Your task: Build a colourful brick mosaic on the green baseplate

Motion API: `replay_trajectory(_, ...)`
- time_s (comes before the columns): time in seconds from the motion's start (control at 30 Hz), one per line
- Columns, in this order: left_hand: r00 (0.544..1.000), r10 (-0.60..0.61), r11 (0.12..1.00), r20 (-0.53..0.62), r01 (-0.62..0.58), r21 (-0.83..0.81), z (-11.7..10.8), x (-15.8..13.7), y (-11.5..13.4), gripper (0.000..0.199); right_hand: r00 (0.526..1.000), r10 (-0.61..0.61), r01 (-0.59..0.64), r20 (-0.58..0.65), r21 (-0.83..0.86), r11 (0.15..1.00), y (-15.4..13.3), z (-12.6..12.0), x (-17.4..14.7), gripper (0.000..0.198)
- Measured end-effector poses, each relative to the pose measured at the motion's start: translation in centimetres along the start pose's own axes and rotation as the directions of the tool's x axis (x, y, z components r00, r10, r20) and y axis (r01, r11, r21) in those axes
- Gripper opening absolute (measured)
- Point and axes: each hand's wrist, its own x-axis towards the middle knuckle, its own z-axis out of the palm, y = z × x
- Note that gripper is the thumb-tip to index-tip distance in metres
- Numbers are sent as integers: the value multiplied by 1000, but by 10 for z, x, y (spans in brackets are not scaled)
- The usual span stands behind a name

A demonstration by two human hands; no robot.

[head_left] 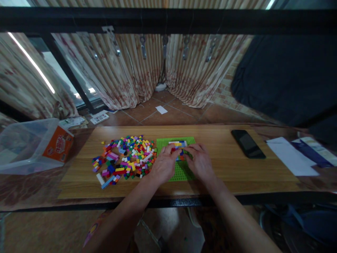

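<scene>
A green studded baseplate (181,173) lies on the wooden board, with a small build of toy bricks (180,144) in white, yellow, blue, red and orange on its upper middle. My left hand (165,163) curls over the build's left side, thumb and fingertips closed against the bricks. From the right, my right hand (199,160) grips the build's edge between thumb and fingers. The fingers hide part of the build, and I cannot make out any single brick between them. Just left of the plate spreads a pile of loose toy bricks (131,158) in many colours.
A black phone (248,144) lies on the board (221,179) at the right, with white paper (292,156) beyond it. At the far left stands a clear plastic bin (28,140) with an orange label. Curtains (131,73) hang behind a dark metal bar (168,21).
</scene>
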Motion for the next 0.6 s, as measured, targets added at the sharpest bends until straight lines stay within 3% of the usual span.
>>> replay_trajectory(0.23, 1000, 0, 999, 13, -1, 36, 2, -1, -1, 51, 987, 147, -132, -69, 190, 973, 6, -1, 0, 27)
replay_trajectory(0.43, 1000, 4, 991, 8, -5, 133, 6, -1, 3, 62, 894, 446, -395, 30, 520, 757, 17, 10, 1, 37)
replay_trajectory(0.5, 1000, 1, 986, 20, -4, 166, 7, -1, 6, 66, 868, 492, -447, 64, 530, 720, 18, 13, 3, 39)
replay_trajectory(0.6, 999, -11, 980, 37, 4, 198, 8, 0, 9, 67, 862, 502, -472, 74, 478, 741, 14, 15, 5, 40)
